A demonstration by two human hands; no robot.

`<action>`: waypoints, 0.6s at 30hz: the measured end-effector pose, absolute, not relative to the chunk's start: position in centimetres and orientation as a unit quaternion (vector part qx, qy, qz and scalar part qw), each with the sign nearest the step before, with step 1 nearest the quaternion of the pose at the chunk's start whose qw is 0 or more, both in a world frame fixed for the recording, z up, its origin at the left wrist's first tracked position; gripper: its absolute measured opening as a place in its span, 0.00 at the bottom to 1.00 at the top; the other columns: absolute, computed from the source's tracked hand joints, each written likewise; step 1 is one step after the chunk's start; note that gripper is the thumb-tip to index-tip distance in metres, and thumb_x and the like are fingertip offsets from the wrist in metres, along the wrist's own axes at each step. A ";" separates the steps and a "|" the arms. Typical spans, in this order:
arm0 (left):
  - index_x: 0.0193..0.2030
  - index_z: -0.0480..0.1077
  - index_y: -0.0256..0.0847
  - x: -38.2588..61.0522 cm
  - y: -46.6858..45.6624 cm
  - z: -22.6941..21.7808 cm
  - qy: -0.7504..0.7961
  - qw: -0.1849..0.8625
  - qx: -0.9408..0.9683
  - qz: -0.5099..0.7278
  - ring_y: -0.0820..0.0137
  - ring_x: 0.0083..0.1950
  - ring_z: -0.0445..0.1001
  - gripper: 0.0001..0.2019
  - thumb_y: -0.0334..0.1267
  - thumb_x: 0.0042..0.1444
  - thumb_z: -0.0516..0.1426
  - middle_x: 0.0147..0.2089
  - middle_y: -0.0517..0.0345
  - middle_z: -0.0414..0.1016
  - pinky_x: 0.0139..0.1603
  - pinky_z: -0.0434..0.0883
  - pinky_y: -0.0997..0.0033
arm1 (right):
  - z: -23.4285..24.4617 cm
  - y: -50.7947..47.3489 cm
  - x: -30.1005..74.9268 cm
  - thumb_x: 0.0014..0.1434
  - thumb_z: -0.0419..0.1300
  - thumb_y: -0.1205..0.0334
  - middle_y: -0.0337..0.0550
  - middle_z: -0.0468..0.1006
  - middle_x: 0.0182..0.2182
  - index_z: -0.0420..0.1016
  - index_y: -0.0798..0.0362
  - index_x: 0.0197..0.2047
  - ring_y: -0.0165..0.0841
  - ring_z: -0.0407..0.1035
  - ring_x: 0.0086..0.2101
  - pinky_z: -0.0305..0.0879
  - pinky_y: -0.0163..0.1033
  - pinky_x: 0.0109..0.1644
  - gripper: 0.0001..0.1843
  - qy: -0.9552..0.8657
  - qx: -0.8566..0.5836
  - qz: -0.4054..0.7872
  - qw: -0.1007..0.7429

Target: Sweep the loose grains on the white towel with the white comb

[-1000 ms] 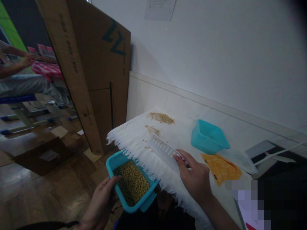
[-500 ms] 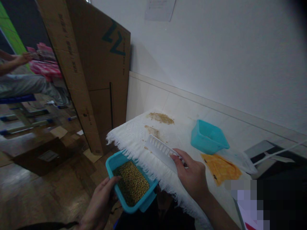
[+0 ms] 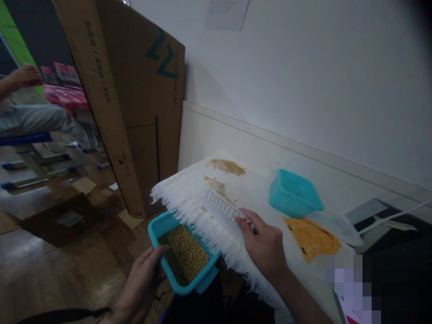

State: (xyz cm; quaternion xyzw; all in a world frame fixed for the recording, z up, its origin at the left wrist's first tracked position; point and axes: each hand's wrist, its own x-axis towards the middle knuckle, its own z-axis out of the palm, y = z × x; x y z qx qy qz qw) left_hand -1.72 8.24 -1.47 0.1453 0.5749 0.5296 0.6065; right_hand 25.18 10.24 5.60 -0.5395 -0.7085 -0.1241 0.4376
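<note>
My left hand grips the near-left rim of a teal plastic bin, held just below the table's edge. Inside the bin lie many yellowish beans, perhaps soybeans. My right hand is closed on one end of a white slotted plastic tray, tilted on its side against the white fringed cloth. A few beans lie beside the tray near the fringe. Farther back on the cloth are a larger pile of beans and a thinner scatter.
A second teal bin stands at the table's right, beside an orange cloth or bag and a clear plastic bag. A tall cardboard box borders the table's left. Another person's hand shows at far left.
My right hand and the white slotted tray have shifted slightly left, toward the cloth's fringed edge. The bin in my left hand stays nearly in place.
</note>
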 end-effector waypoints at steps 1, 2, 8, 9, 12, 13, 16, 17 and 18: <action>0.26 0.82 0.40 -1.8 8.2 -1.4 0.574 0.605 0.148 0.532 0.73 0.26 0.67 0.21 0.48 0.26 0.80 0.24 0.61 0.76 0.25 0.67 0.74 | 5.5 10.3 25.3 0.82 0.57 0.51 0.46 0.89 0.26 0.93 0.53 0.47 0.35 0.82 0.20 0.73 0.32 0.26 0.24 -0.711 -0.539 -0.120 0.435; 0.26 0.82 0.41 -1.8 8.2 -1.3 0.574 0.603 0.151 0.533 0.73 0.26 0.68 0.21 0.48 0.26 0.80 0.24 0.61 0.76 0.25 0.68 0.74 | 5.5 10.4 25.4 0.82 0.58 0.51 0.45 0.90 0.27 0.93 0.52 0.48 0.35 0.83 0.20 0.73 0.32 0.26 0.23 -0.714 -0.538 -0.116 0.432; 0.24 0.79 0.42 -1.8 8.2 -0.8 0.572 0.598 0.153 0.539 0.74 0.24 0.64 0.21 0.47 0.27 0.80 0.21 0.66 0.70 0.23 0.65 0.74 | 5.2 10.4 25.3 0.83 0.56 0.50 0.44 0.89 0.26 0.93 0.52 0.48 0.35 0.83 0.21 0.74 0.31 0.27 0.25 -0.724 -0.530 -0.120 0.425; 0.24 0.79 0.42 -1.8 8.2 -0.8 0.573 0.598 0.149 0.540 0.74 0.24 0.64 0.21 0.47 0.26 0.80 0.21 0.66 0.70 0.23 0.65 0.74 | 5.2 10.3 25.1 0.84 0.56 0.50 0.45 0.90 0.26 0.93 0.52 0.48 0.35 0.83 0.21 0.74 0.31 0.28 0.25 -0.726 -0.525 -0.128 0.425; 0.25 0.80 0.41 -1.8 8.3 -0.9 0.570 0.604 0.142 0.539 0.74 0.24 0.65 0.21 0.46 0.26 0.80 0.22 0.63 0.74 0.24 0.66 0.74 | 5.2 10.0 24.7 0.85 0.56 0.52 0.46 0.90 0.27 0.93 0.53 0.46 0.34 0.84 0.21 0.74 0.30 0.28 0.26 -0.737 -0.502 -0.150 0.428; 0.26 0.80 0.40 -1.9 8.4 -0.9 0.570 0.606 0.142 0.537 0.74 0.24 0.65 0.22 0.47 0.26 0.80 0.23 0.63 0.74 0.24 0.66 0.75 | 5.3 9.9 24.5 0.85 0.56 0.53 0.46 0.90 0.27 0.93 0.54 0.46 0.33 0.83 0.21 0.73 0.30 0.27 0.25 -0.742 -0.492 -0.157 0.428; 0.26 0.80 0.40 -2.0 8.5 -1.0 0.569 0.606 0.147 0.536 0.76 0.24 0.63 0.22 0.48 0.26 0.80 0.22 0.65 0.72 0.23 0.64 0.76 | 5.5 9.3 24.0 0.85 0.55 0.58 0.46 0.90 0.27 0.92 0.58 0.46 0.32 0.82 0.19 0.73 0.30 0.26 0.25 -0.760 -0.461 -0.173 0.423; 0.25 0.78 0.40 -2.1 8.5 -1.0 0.569 0.606 0.148 0.536 0.77 0.23 0.61 0.22 0.48 0.26 0.80 0.21 0.66 0.69 0.23 0.62 0.76 | 5.6 9.0 23.8 0.86 0.55 0.59 0.46 0.90 0.27 0.92 0.59 0.46 0.32 0.82 0.19 0.73 0.30 0.27 0.24 -0.767 -0.452 -0.175 0.420; 0.23 0.77 0.41 -2.1 8.6 -1.0 0.568 0.605 0.150 0.537 0.77 0.23 0.59 0.23 0.48 0.26 0.80 0.20 0.68 0.67 0.23 0.61 0.76 | 5.7 8.6 23.6 0.86 0.55 0.60 0.46 0.91 0.28 0.92 0.60 0.47 0.32 0.83 0.20 0.74 0.30 0.27 0.24 -0.773 -0.444 -0.175 0.417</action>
